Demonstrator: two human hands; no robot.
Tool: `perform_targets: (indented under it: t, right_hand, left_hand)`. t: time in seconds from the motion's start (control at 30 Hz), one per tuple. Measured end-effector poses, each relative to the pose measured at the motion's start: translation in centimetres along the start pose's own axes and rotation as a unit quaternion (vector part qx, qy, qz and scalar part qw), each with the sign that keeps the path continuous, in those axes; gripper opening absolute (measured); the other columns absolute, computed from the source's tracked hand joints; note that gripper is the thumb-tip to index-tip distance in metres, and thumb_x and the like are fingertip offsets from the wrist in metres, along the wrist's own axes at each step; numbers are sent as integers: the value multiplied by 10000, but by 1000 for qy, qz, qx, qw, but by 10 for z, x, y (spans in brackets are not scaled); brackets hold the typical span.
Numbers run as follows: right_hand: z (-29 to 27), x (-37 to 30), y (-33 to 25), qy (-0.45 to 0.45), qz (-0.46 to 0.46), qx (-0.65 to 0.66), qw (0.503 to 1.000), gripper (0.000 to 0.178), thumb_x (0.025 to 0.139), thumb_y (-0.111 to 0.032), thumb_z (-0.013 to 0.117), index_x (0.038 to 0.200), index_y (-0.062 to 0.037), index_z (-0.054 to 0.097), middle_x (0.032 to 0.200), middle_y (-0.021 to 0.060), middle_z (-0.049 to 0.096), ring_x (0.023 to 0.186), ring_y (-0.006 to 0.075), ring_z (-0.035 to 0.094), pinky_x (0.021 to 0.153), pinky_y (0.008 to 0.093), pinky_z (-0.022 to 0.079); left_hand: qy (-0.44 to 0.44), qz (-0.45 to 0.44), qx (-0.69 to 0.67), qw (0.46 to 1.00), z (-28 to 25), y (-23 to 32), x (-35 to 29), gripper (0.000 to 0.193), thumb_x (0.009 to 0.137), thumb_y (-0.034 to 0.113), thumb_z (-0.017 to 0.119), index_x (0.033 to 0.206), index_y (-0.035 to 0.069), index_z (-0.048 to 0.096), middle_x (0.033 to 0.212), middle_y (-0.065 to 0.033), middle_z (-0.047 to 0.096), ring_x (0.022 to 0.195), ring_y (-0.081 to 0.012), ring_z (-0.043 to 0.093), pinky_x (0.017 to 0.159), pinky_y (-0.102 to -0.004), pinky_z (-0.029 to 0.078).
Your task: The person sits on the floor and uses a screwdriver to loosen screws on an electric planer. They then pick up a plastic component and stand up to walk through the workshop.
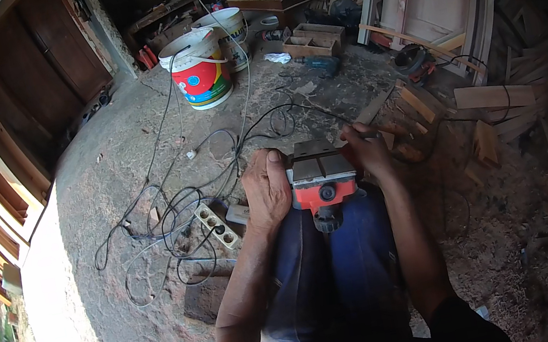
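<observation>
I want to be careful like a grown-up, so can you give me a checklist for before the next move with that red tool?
1. Left-hand grip on the boxy red and grey hand tool: ok, clasped on its left side.
2. Right-hand grip: cannot tell, its fingers curl beside the tool in shadow.
3. Dark cloth sleeves away from the tool: ok.
4. Long, thin black cables tidy: not ok, they loop in a tangle.
5. Tool unplugged from the white, rectangular socket strip: cannot tell, its cord can't be traced.
6. Flat brown wooden offcuts cleared: not ok, they lie scattered on the right.
</observation>
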State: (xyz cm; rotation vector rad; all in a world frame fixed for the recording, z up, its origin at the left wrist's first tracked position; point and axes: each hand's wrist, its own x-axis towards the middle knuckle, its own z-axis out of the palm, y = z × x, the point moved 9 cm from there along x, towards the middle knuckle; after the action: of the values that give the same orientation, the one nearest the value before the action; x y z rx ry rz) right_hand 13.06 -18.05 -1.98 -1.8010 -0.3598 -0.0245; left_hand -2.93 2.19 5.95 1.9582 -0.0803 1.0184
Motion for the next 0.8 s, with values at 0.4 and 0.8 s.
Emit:
perform_targets:
  t: [0.4,0.8]
  right_hand:
    - [-2,-4,-1,4,17,5,1000,333,964,-312,560,901,3,646,769,79,662,754,104,595,700,300,456]
    - [-6,-7,-7,36,-22,-20,999,336,973,-336,533,933,-14,619,820,173,661,807,325,661,724,389,474]
  left_hand:
    - [1,-25,0,1000,2,-6,-1,405,1032,257,380,827,-33,574,760,-186,595,698,-343,588,661,-408,450]
    - [-30,-110,-37,993,9,-24,-6,541,1040,432,328,994,-29,608,898,-145,642,830,-209,597,767,-345,463]
